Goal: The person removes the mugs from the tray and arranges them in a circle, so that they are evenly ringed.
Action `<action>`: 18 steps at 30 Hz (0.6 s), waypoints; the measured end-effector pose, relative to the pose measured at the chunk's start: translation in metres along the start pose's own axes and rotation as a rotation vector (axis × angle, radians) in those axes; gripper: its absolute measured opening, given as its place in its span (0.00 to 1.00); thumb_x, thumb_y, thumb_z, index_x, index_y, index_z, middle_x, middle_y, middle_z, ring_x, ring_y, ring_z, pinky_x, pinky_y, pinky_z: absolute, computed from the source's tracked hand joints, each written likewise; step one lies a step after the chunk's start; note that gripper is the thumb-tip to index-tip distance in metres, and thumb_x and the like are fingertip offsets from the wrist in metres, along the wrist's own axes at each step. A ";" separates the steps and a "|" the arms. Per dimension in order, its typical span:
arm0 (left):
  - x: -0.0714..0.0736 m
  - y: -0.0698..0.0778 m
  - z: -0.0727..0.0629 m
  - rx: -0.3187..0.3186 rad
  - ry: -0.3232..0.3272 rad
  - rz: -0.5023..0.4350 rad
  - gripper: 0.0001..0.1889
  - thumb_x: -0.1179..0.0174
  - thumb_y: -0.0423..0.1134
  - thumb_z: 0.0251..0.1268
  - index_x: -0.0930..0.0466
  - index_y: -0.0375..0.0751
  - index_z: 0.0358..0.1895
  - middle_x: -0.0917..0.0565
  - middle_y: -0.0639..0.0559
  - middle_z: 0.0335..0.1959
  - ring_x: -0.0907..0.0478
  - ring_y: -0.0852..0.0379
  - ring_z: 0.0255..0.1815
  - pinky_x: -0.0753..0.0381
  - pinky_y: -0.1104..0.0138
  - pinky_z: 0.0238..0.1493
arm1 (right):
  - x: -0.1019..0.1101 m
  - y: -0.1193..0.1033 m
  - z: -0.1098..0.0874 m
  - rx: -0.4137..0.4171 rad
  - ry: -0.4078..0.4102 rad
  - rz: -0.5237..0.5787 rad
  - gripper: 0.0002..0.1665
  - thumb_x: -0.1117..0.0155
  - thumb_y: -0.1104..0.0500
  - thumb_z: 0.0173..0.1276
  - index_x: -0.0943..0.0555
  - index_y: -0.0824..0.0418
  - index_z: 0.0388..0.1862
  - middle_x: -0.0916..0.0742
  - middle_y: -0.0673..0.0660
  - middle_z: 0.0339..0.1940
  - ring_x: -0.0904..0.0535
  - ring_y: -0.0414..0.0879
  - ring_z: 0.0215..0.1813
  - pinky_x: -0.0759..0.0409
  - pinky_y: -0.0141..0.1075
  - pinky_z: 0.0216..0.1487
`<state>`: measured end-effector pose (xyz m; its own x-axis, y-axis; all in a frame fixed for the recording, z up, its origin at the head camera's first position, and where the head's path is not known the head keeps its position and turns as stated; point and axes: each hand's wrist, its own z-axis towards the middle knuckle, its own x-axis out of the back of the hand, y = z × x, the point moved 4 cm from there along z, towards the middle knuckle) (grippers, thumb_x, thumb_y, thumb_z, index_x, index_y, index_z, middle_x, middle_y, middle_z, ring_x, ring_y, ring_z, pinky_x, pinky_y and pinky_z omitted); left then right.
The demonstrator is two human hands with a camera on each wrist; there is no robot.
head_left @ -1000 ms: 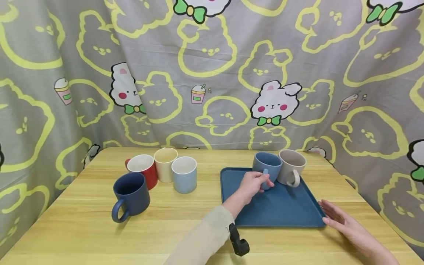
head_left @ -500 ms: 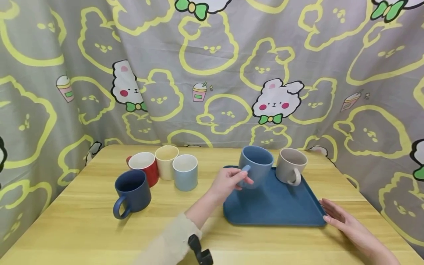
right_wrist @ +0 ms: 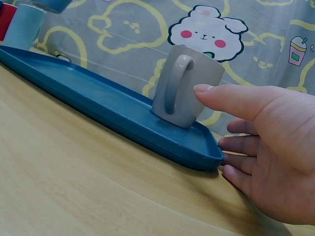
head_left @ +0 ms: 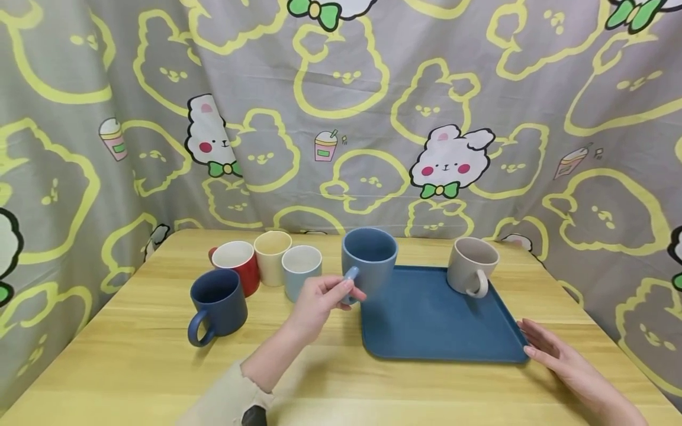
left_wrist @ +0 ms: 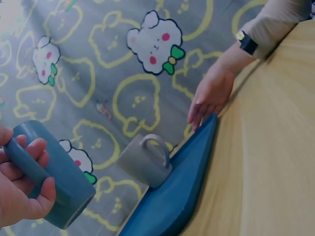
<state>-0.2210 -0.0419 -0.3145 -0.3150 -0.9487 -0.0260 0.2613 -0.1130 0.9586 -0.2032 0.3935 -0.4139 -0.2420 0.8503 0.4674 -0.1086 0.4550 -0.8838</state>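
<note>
My left hand (head_left: 319, 302) grips the handle of a blue mug (head_left: 370, 260), which it carries upright in the air over the tray's left edge. In the left wrist view the fingers curl round that handle, and the mug's base is off the table. A grey mug (head_left: 473, 266) stands on the far right corner of the dark blue tray (head_left: 437, 325), its handle toward me. My right hand (head_left: 570, 361) lies at the tray's right edge with relaxed fingers, the fingertips (right_wrist: 224, 157) right at the rim in the right wrist view.
On the left of the wooden table (head_left: 160, 378) several mugs stand together: a navy mug (head_left: 221, 305), a red mug (head_left: 245, 269), a cream mug (head_left: 272, 260) and a light blue mug (head_left: 301, 272). A patterned curtain (head_left: 256, 71) hangs behind the table.
My left hand has lifted the blue mug off the tray from beside the grey mug and brought it left to the tray's left edge. The right hand stays at the tray's right edge.
</note>
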 end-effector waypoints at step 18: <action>0.034 -0.010 -0.041 0.075 0.074 0.109 0.14 0.48 0.33 0.68 0.21 0.20 0.38 0.17 0.33 0.34 0.21 0.57 0.35 0.22 0.63 0.41 | 0.000 -0.002 -0.001 0.022 0.002 -0.015 0.35 0.56 0.63 0.74 0.57 0.78 0.69 0.35 0.22 0.53 0.41 0.13 0.53 0.34 0.16 0.45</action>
<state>-0.1972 -0.0851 -0.3368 -0.2198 -0.9736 0.0610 0.2208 0.0112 0.9752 -0.2021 0.3930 -0.4123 -0.2381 0.8442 0.4802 -0.1334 0.4613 -0.8771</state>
